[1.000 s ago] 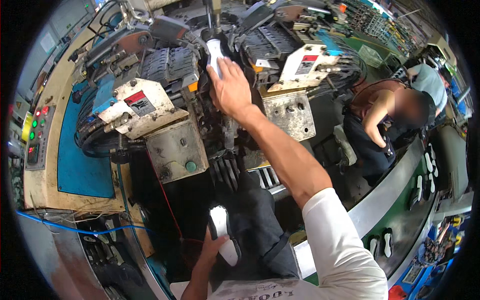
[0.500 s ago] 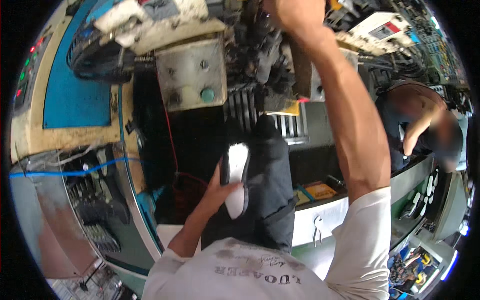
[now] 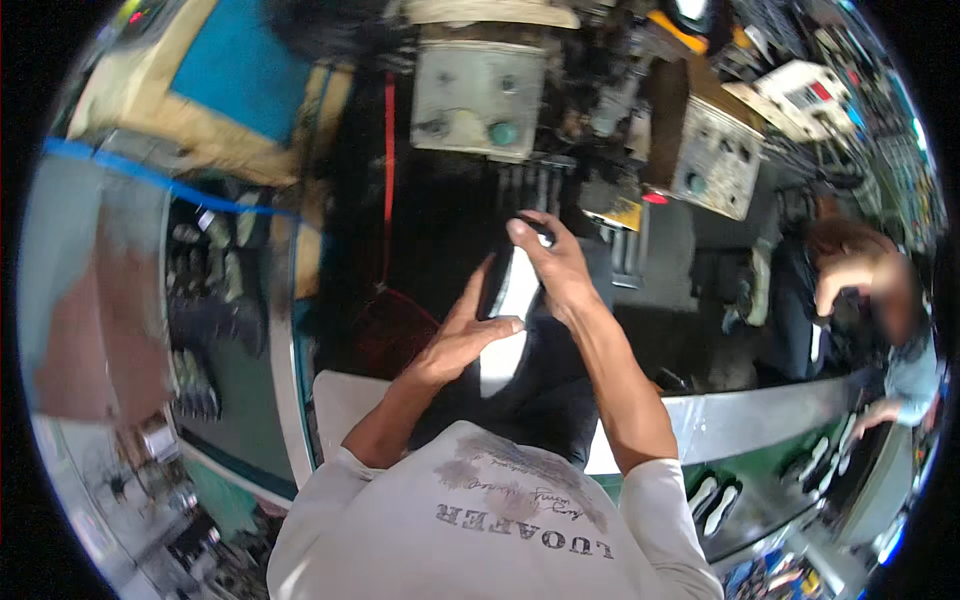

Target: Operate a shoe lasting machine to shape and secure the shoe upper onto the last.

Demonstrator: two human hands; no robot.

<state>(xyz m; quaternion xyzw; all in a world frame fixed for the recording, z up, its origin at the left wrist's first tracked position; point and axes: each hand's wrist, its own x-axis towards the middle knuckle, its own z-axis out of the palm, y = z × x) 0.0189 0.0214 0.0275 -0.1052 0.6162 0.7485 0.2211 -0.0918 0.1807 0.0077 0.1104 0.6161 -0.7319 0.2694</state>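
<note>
A black shoe upper with a white insole [image 3: 503, 358] lies bottom up over my lap, its long axis pointing away from me. My left hand [image 3: 462, 338] grips it from the left side, thumb across the white insole. At the far end, my right hand [image 3: 556, 268] closes around the black edge with the thumb on top. Part of the far end is hidden under the right fingers. Both hands are on the same shoe.
Ahead stand machine control boxes, one grey with a green button [image 3: 478, 98], another [image 3: 715, 160] to the right. A rack of dark shoes [image 3: 213, 290] is on the left. More white-soled shoes [image 3: 716, 508] lie at lower right. Another person [image 3: 850, 270] bends over at right.
My right hand has come down from the machine to the far end of the shoe. The left hand keeps hold of the shoe. The view has turned.
</note>
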